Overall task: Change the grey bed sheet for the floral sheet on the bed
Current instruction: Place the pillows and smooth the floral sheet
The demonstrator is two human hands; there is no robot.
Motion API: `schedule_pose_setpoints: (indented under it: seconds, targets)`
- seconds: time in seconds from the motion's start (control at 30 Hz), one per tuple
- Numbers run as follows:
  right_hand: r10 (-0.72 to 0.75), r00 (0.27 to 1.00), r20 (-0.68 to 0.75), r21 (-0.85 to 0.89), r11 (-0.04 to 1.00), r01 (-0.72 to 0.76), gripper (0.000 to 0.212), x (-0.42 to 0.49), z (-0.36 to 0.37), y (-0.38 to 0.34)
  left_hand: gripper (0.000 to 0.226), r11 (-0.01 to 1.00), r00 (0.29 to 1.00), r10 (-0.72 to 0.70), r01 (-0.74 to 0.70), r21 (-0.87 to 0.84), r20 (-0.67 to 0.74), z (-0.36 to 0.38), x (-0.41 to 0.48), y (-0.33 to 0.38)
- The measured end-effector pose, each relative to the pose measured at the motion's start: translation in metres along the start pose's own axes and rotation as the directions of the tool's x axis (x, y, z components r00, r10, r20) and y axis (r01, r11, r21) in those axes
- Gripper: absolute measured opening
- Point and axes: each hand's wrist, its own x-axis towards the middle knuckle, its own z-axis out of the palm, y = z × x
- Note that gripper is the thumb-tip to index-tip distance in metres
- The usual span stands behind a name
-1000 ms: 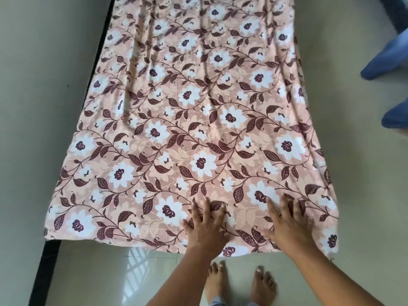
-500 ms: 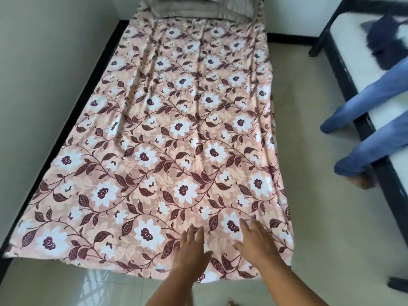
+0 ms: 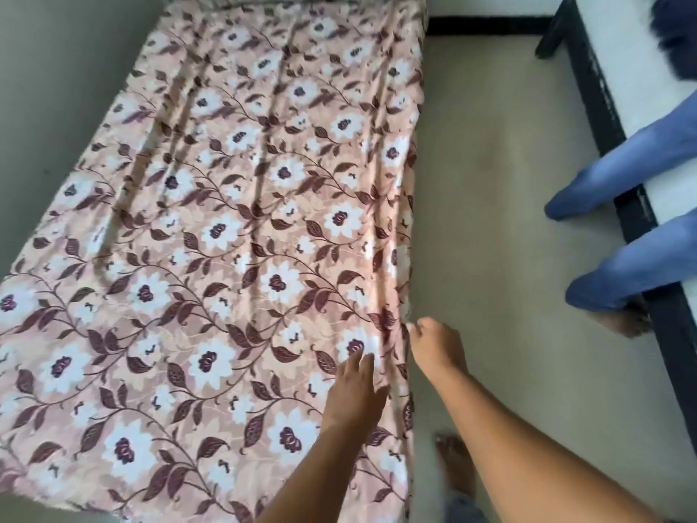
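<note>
Floral sheet (image 3: 226,239) is spread; my left hand (image 3: 354,390) presses it, fingers straight; my right hand (image 3: 433,349) curls at its lower-right edge, grip unclear; tucking remains, I reckon.

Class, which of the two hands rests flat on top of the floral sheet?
The left hand: its straight fingers lie on the floral sheet. The right hand is out past the sheet's side edge, fingers curled.

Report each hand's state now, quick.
Left hand: open, flat on the floral sheet.
Right hand: fingers curled at the sheet's side edge; whether it grips cannot be told.
</note>
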Motion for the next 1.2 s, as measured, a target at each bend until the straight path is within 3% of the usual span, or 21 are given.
schedule_pose_setpoints:
  seconds: [0.2,0.37,0.53,0.67,0.73,0.83,0.97,1.03,1.2]
  targets:
    - [0.077,0.992,0.104,0.172,0.981,-0.094,0.040,0.096,0.006,-0.002,0.053,0.987,0.986,-0.160,0.159,-0.018,-0.040,0.034,0.056,0.061]
    - [0.154,0.981,0.115,0.291,0.939,-0.182,0.025,0.108,0.007,0.004,0.048,0.976,0.967,-0.218,0.220,-0.002,-0.133,0.038,0.063,0.067]
    - [0.294,0.951,0.094,0.231,0.923,-0.308,0.030,0.111,-0.007,0.062,0.073,0.966,0.962,-0.252,0.256,0.026,-0.108,0.043,0.060,0.063]
    - [0.391,0.890,0.234,0.189,0.880,-0.436,0.030,0.111,-0.008,0.074,0.081,0.957,0.960,-0.277,0.279,0.084,-0.033,0.046,0.061,0.067]
    - [0.351,0.920,0.174,0.206,0.901,-0.382,0.025,0.113,-0.012,0.061,0.087,0.954,0.958,-0.287,0.286,0.084,-0.007,0.048,0.063,0.068]
    - [0.160,0.982,0.098,0.228,0.957,-0.179,0.031,0.120,-0.017,0.026,0.086,0.956,0.959,-0.281,0.283,0.076,-0.035,0.054,0.070,0.065]
    - [0.058,0.991,0.120,0.176,0.981,-0.079,0.040,0.128,-0.016,-0.006,0.060,0.916,0.899,-0.390,0.402,0.020,-0.199,0.054,0.058,0.068]
    - [0.016,0.989,0.145,0.092,0.995,-0.030,0.039,0.129,-0.010,-0.010,0.047,0.873,0.861,-0.481,0.488,-0.002,-0.166,0.058,0.044,0.070]
    - [-0.070,0.976,0.207,0.041,0.997,0.063,0.026,0.125,-0.004,-0.008,0.021,0.917,0.911,-0.398,0.400,-0.004,-0.113,0.075,0.023,0.061]
